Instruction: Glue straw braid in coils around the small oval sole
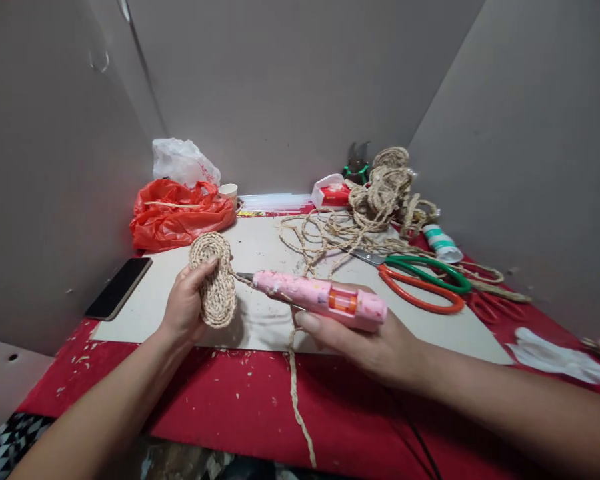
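Observation:
My left hand [187,300] grips a coiled braided-straw sole [217,293], held upright above the board with the thumb on its front face. A pink glue gun [300,291] lies in my right hand [365,343], whose fingers are wrapped round it, partly hidden behind it. The dark nozzle points left and is close to the sole's right edge; I cannot tell whether it touches. A braided straw cord [295,387] runs from the sole's edge under the glue gun, past my right fingers, and hangs over the table's front edge.
On the pale board [260,247] lie green-and-orange-handled scissors [420,283]. Behind them is a tangled straw cord pile [385,193]. A phone [119,288], a red plastic bag [180,210] and a paper cup [229,193] stand left. White glue sticks [275,202] lie at the back; grey panels enclose the table.

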The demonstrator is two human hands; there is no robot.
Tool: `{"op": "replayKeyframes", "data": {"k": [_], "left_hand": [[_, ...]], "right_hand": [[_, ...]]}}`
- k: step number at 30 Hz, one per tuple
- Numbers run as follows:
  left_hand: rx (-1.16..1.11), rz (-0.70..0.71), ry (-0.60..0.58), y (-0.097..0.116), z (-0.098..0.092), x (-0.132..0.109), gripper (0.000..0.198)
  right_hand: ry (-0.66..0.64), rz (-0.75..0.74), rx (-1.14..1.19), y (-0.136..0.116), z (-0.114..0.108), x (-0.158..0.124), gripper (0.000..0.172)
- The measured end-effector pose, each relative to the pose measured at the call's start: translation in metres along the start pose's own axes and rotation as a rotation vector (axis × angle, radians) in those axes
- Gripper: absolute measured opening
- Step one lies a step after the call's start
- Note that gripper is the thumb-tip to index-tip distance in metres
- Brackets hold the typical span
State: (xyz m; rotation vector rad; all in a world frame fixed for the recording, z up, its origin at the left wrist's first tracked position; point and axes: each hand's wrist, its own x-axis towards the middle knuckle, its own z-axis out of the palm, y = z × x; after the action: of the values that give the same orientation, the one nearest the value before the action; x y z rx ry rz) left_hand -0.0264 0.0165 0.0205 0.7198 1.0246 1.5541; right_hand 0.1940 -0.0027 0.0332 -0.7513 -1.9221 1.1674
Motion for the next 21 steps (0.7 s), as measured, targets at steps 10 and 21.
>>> {"op": "replayKeyframes", "data": {"k": [10, 21], "left_hand": [[0.007, -0.108, 0.007, 0.001, 0.007, -0.005, 0.016], [-0.011, -0.177, 0.048, 0.003, 0.014, -0.007, 0.012]], "right_hand": [[-0.012, -0.134, -0.105, 0.013, 0.006, 0.007, 0.015], [0.077, -0.29, -0.313, 0.02, 0.009, 0.008, 0.021]]}}
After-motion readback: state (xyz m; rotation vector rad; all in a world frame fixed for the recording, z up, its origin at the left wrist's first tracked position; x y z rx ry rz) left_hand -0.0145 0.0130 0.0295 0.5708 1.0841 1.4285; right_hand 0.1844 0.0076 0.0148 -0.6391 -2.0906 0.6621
